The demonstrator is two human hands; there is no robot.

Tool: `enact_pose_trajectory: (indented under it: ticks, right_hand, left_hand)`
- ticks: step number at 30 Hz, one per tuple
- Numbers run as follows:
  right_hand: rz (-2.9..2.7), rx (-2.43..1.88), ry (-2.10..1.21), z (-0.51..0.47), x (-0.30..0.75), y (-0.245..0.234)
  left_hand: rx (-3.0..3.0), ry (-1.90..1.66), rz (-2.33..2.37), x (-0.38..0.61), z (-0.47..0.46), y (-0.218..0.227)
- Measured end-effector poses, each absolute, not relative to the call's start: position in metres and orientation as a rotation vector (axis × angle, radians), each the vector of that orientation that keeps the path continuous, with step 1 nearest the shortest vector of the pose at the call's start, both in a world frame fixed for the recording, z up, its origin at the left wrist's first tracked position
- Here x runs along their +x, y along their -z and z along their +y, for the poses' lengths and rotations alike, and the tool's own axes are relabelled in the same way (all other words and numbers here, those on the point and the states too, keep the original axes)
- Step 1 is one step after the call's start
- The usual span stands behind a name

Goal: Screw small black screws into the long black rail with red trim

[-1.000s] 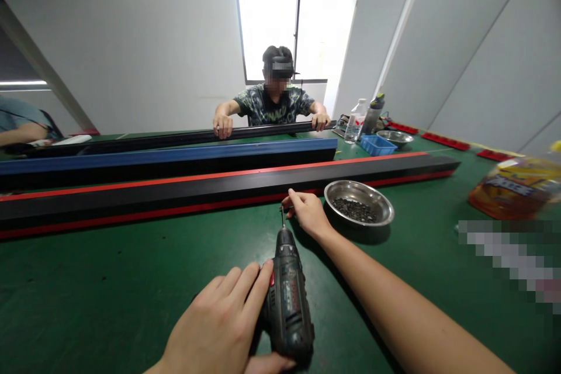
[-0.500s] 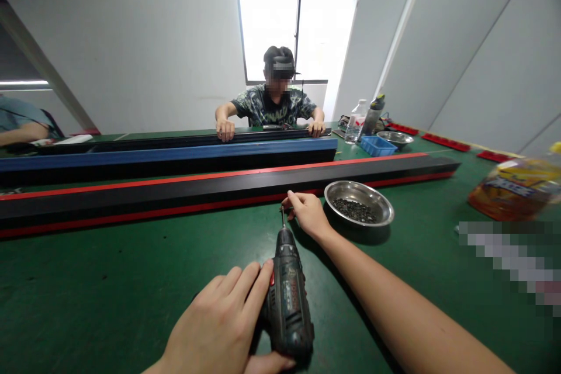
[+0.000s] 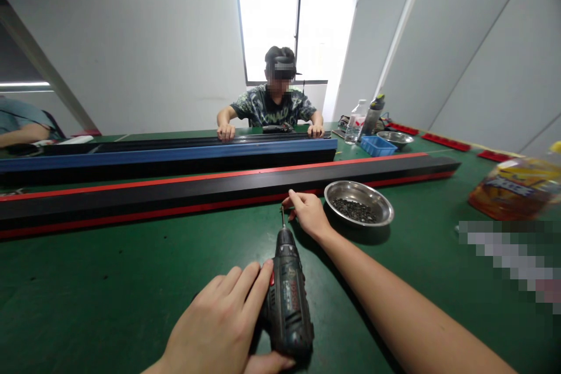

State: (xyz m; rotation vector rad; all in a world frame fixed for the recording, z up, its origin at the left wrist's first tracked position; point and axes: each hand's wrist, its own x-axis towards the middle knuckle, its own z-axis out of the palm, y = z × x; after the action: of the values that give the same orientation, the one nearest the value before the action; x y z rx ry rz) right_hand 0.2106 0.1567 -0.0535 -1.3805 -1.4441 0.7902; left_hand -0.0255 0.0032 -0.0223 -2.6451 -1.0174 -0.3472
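Near centre: cordless drill over the green table, body pointing to the far side, bit at its far end. Left hand has it gripped from the left, fingers against the body, thumb at the near end; handle mostly hidden under the palm. Right hand comes in from the right, fingers curled at the bit tip; can't tell if they're pinching the tip or a small part on it.

Steel bowl just right of the right hand, small dark parts piled inside. Beyond both hands, black beam with red edges runs left to right. Blue-topped profile behind that, then a black profile with both hands of a co-worker on it.

Far right: clear bottle, blue tray, second steel bowl. Right edge: bottle of amber liquid.
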Motion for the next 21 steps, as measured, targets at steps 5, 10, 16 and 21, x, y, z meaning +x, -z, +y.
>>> enact_pose_trajectory:
  ticks: [5,10,16,21]
  right_hand:
    - [-1.403,-1.339,-0.804,0.156,0.21,0.053]
    - [-1.457,-1.336,-0.804,0.155,0.21,0.051]
    - [-1.571,-1.415,-0.72,0.15,0.21,0.046]
    - [-1.572,-1.447,-0.649,0.146,0.209,0.045]
  left_hand:
    - [-2.641,0.312,-1.019,-0.024,0.004,0.02]
    - [-2.664,0.315,-1.026,-0.024,0.002,0.017]
    - [-2.702,0.352,-1.108,-0.022,0.002,0.018]
    - [-2.703,0.341,-1.34,-0.018,0.005,0.018]
